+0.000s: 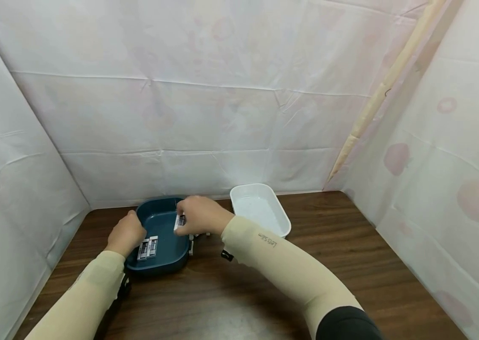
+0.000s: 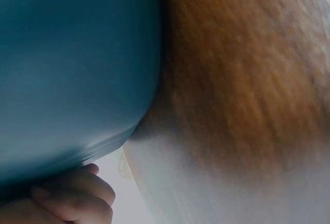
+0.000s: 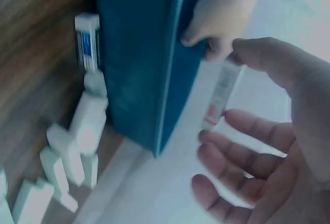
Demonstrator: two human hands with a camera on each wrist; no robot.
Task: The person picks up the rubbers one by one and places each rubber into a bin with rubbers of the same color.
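A dark blue tray (image 1: 160, 224) sits on the wooden table with two sleeved erasers (image 1: 147, 247) lying in it. My left hand (image 1: 126, 233) grips the tray's left rim; its curled fingers (image 2: 72, 198) show under the blue tray (image 2: 77, 69) in the left wrist view. Over the tray's right side, my right hand (image 1: 198, 215) pinches a small white eraser (image 1: 180, 222). In the right wrist view the eraser (image 3: 221, 92) sits between thumb and fingertips, beside the blue tray (image 3: 139, 54).
A white tray (image 1: 282, 222) stands to the right of the blue one. Several loose white erasers (image 3: 67, 157) and a sleeved eraser (image 3: 87, 41) lie on the table by the blue tray's right wall. White sheets wall in the table on three sides.
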